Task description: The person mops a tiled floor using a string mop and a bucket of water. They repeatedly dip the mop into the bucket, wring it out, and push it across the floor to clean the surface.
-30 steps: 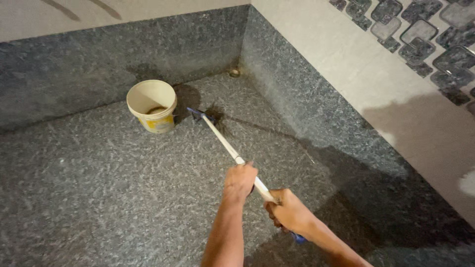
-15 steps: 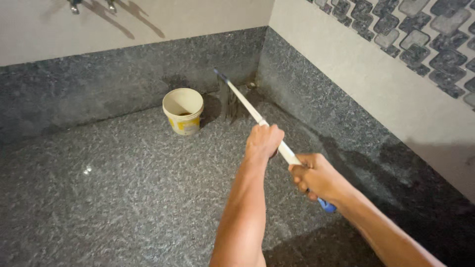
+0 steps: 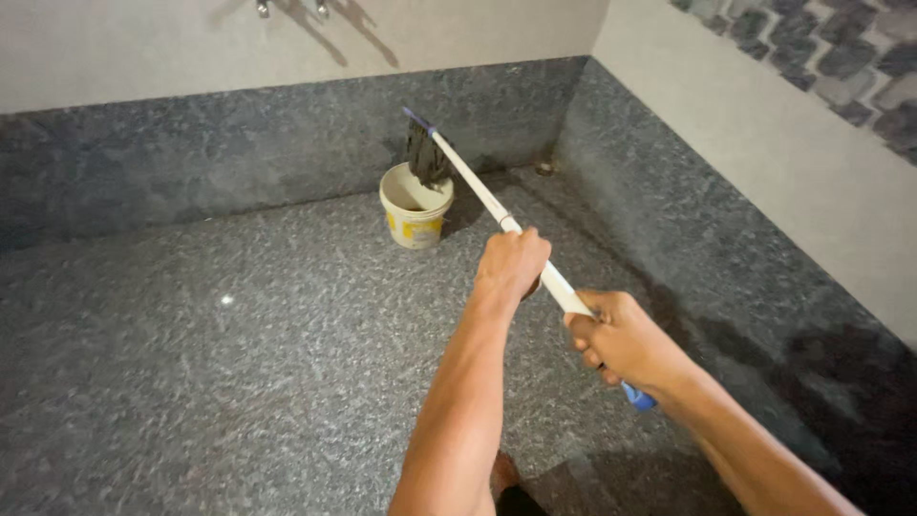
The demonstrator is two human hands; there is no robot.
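Both hands, left [image 3: 512, 264] and right [image 3: 616, 336], clamped on white mop handle [image 3: 478, 189]; dark mop head [image 3: 426, 159] raised just above cream bucket [image 3: 415, 215]

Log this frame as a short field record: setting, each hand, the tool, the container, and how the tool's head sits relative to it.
setting: speckled grey stone floor with matching skirting, pale walls, room corner
left hand: closed round the white handle, further up the shaft
right hand: closed round the handle near its blue end
tool: mop with white handle, dark wet head, blue fitting
container: cream bucket standing on the floor near the back wall
relation: mop head raised, hanging just above the bucket's mouth; contact with the rim cannot be told
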